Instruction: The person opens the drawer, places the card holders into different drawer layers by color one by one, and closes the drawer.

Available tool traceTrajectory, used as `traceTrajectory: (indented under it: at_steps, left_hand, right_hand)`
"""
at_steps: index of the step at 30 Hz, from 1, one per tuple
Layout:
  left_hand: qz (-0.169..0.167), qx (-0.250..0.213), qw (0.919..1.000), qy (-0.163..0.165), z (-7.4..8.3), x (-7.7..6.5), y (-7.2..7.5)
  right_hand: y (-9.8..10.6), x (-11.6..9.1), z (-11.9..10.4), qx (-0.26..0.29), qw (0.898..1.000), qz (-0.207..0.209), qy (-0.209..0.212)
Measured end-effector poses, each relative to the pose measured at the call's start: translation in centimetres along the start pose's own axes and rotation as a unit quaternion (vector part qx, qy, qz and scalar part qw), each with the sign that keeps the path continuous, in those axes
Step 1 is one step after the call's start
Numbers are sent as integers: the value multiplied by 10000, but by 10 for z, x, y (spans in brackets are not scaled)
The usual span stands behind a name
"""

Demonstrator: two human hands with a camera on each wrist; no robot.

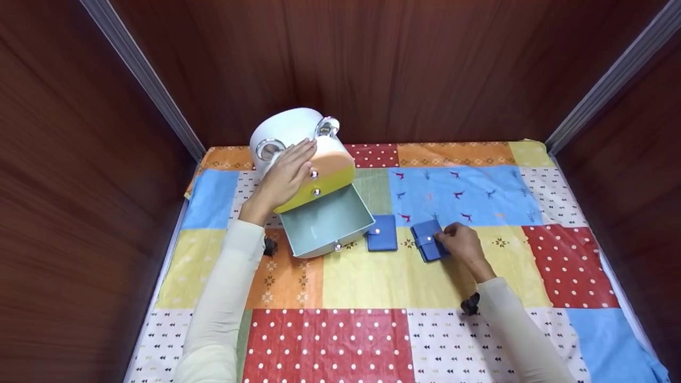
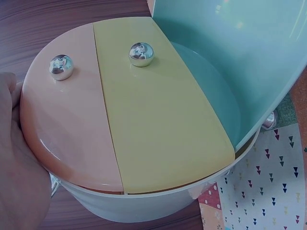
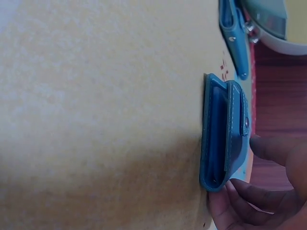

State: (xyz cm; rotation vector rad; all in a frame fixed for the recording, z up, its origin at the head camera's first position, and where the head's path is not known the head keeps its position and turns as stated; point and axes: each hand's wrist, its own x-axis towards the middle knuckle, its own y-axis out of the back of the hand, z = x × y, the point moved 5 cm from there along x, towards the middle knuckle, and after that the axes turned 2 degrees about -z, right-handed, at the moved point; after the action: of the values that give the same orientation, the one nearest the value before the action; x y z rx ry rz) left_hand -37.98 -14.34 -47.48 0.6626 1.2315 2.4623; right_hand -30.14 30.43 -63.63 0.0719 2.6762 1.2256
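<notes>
A rounded white storage box (image 1: 284, 127) with peach and yellow drawer fronts (image 2: 163, 115) stands at the back left. Its lowest, pale green drawer (image 1: 324, 223) is pulled out, and nothing is seen inside. My left hand (image 1: 287, 173) rests with straight fingers on the upper front of the box. To the right, a blue snap wallet (image 1: 424, 232) lies on the cloth, and my right hand (image 1: 462, 243) pinches its right edge between thumb and fingers. In the right wrist view that wallet (image 3: 216, 129) shows its open side. A second blue wallet (image 1: 385, 234) lies beside the drawer.
A patchwork cloth (image 1: 367, 282) covers the table. Dark wood panels (image 1: 372, 69) enclose the back and both sides. Two shiny round pieces (image 1: 270, 149) stick out from the box top. Silver knobs (image 2: 141, 54) sit on the drawer fronts.
</notes>
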Motion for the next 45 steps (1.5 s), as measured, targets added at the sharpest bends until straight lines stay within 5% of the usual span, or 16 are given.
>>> traceTrajectory:
  at_steps: [30, 45]
  left_hand:
    - [12, -34, 10000, -22, 1, 1, 0]
    - [27, -3, 10000, -78, 0, 1, 0]
  right_hand:
    - [-3, 1, 6, 449, 9988, 1, -214]
    - [-3, 3, 10, 1623, 9835, -306, -735]
